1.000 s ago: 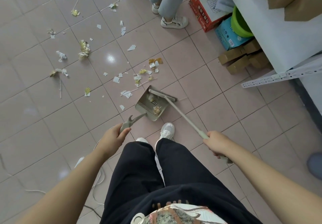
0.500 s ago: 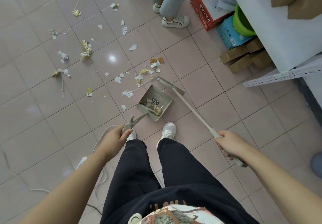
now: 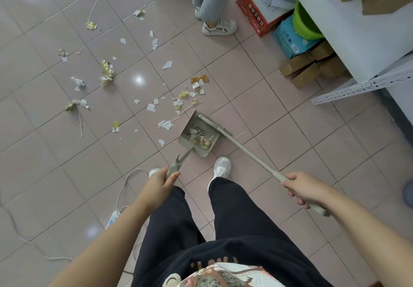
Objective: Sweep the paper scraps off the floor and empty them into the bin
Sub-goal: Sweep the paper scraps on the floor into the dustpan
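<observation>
Here the beige plastic dustpan point(image 3: 199, 135) sits mid-frame on the pink tiled floor point(image 3: 268, 108). Its mouth faces upper right and its handle runs down-left into the left grip point(image 3: 161, 186), which is curled round it. The beige long-handled broom point(image 3: 250, 152) slants from that mouth down-right to the right grip point(image 3: 304, 188), which is clenched on the shaft. White and yellow paper scraps point(image 3: 150, 107) lie to the upper left, and a few are in the pan. The red carton's point(image 3: 257, 2) print is unreadable.

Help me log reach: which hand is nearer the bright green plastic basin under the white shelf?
Right. The right hand, gripping the long beige broom handle, sits below the green basin; the left hand, gripping the beige plastic dustpan's handle, is farther off, lower left.
</observation>
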